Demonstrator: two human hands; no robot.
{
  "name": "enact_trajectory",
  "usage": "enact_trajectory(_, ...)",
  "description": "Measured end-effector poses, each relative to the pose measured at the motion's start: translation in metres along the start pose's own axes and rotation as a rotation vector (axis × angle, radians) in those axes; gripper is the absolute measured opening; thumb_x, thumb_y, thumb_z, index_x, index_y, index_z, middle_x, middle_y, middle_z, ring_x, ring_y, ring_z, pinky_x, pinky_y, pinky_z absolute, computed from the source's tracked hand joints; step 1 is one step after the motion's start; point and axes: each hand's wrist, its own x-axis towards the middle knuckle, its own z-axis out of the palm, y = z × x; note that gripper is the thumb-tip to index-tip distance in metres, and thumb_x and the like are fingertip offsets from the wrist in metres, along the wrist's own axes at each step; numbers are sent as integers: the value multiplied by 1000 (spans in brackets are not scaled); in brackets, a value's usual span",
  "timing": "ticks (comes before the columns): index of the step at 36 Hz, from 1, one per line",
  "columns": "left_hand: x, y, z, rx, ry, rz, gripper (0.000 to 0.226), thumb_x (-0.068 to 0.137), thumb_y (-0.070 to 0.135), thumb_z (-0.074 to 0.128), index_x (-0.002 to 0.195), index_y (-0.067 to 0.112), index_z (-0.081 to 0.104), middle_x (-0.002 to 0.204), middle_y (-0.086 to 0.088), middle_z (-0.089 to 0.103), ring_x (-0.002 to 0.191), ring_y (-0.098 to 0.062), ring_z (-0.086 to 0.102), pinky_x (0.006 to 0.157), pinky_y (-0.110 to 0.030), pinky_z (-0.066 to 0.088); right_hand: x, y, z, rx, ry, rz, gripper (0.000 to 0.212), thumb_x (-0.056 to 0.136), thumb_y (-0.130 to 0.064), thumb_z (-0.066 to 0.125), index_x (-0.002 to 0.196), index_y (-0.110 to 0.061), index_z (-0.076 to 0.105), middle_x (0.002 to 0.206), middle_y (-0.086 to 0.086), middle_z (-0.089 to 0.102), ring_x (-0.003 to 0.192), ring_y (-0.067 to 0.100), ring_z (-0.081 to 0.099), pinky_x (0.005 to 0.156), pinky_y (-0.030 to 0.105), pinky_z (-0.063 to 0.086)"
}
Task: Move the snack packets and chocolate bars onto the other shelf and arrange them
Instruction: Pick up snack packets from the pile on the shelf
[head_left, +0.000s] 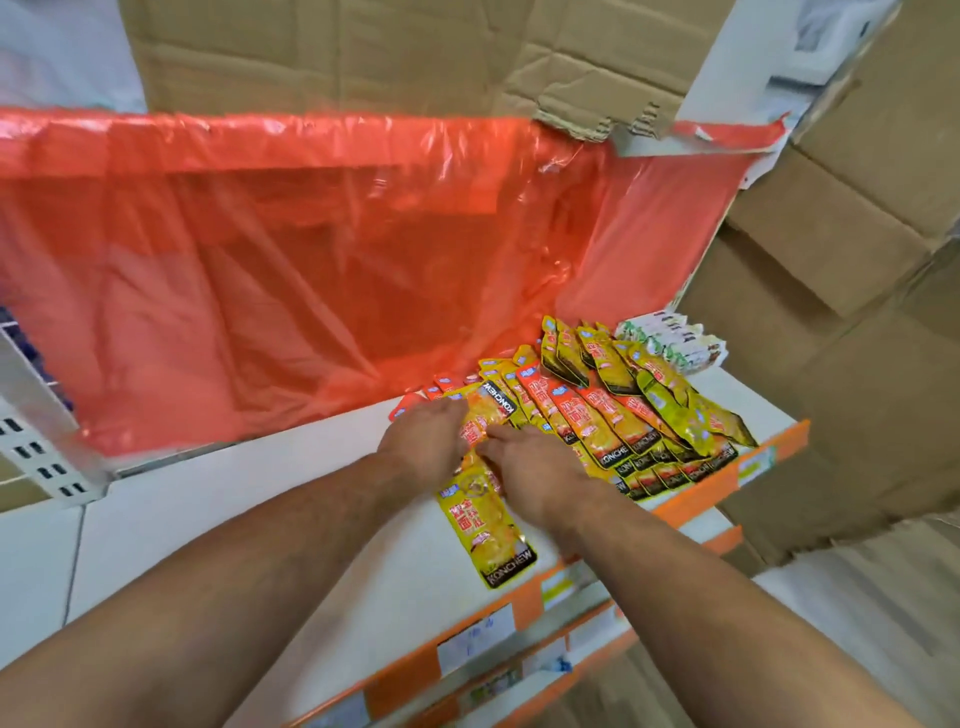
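Left hand (423, 435) and right hand (536, 468) touch oblong foil packets (485, 527).

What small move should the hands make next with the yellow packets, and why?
Probably slide the loose packet right, into the fanned row. It lies apart from the row, near the orange shelf edge, and the left hand and right hand rest right beside it.

Glossy foil snack packets (597, 415) – smooth white shelf (260, 519) – translucent shiny red plastic sheet (311, 249), matt cardboard (831, 260).
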Motion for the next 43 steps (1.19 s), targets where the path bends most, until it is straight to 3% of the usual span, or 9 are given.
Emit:
enact_trajectory(4, 0, 0, 3, 12, 31, -89, 60, 87, 28, 63, 143, 17, 43, 132, -12, 53, 125, -32, 47, 99, -37, 43, 4, 2, -1, -6, -19, -25, 59, 87, -14, 61, 142, -25, 45, 138, 2, 47, 119, 30, 56, 95, 41, 51)
enact_trajectory(8, 0, 2, 2, -61, 66, -199, 67, 82, 26, 69, 142, 14, 42, 130, -13, 51, 123, -33, 49, 96, -36, 43, 6, 4, 0, -22, -24, -25, 59, 85, -13, 62, 140, -25, 45, 127, 6, 45, 108, 31, 60, 86, 40, 52)
enact_trajectory(15, -10, -9, -12, -280, 163, -360, 16, 77, 10, 59, 91, 18, 58, 100, -10, 69, 93, -33, 63, 66, -31, 38, 13, 5, -7, 33, 85, 99, 45, 88, -25, 68, 128, -21, 50, 128, 10, 45, 100, 34, 63, 72, 37, 47)
enact_trajectory(21, -23, -25, -25, -560, 230, -568, 25, 73, -3, 60, 69, 16, 46, 67, 1, 57, 69, -25, 58, 49, -25, 35, 14, -4, -20, 56, 139, 165, 33, 90, -15, 57, 122, -17, 53, 121, 10, 56, 104, 36, 63, 72, 36, 45)
enact_trajectory(26, -35, -42, -36, -683, 260, -643, 34, 78, -2, 66, 68, 17, 41, 65, 3, 50, 65, -19, 51, 48, -25, 32, 19, -13, -38, 401, 223, 303, 5, 87, -21, 61, 89, -19, 56, 90, 5, 64, 92, 32, 62, 66, 32, 37)
enact_trajectory(29, -43, -54, -45, -773, 252, -640, 40, 76, -4, 71, 65, 18, 39, 63, 3, 46, 63, -17, 47, 49, -25, 32, 24, -22, -46, 803, 259, 388, 34, 84, -15, 71, 67, -20, 42, 64, -5, 47, 70, 24, 49, 55, 32, 31)
enact_trajectory(38, -84, -90, -58, -970, 182, -625, 32, 73, -8, 77, 74, 15, 54, 79, -9, 65, 68, -21, 61, 65, -31, 51, 20, -78, -50, 1320, 241, 468, 44, 88, -5, 71, 64, -20, 37, 35, -12, 35, 26, 3, 29, 32, 15, 20)
enact_trajectory(41, -101, -101, -62, -1014, 169, -589, 27, 76, -9, 73, 79, 14, 58, 84, -12, 68, 70, -23, 64, 69, -36, 56, 16, -100, -48, 1333, 235, 476, 42, 88, -6, 72, 65, -19, 39, 40, -6, 38, 26, 5, 29, 33, 14, 22)
enact_trajectory(43, -114, -105, -67, -1038, 162, -560, 24, 82, -7, 66, 80, 15, 58, 78, -8, 65, 61, -19, 60, 57, -26, 50, 13, -114, -48, 1297, 234, 481, 37, 87, -9, 73, 68, -18, 43, 50, 1, 43, 27, 7, 31, 32, 14, 23)
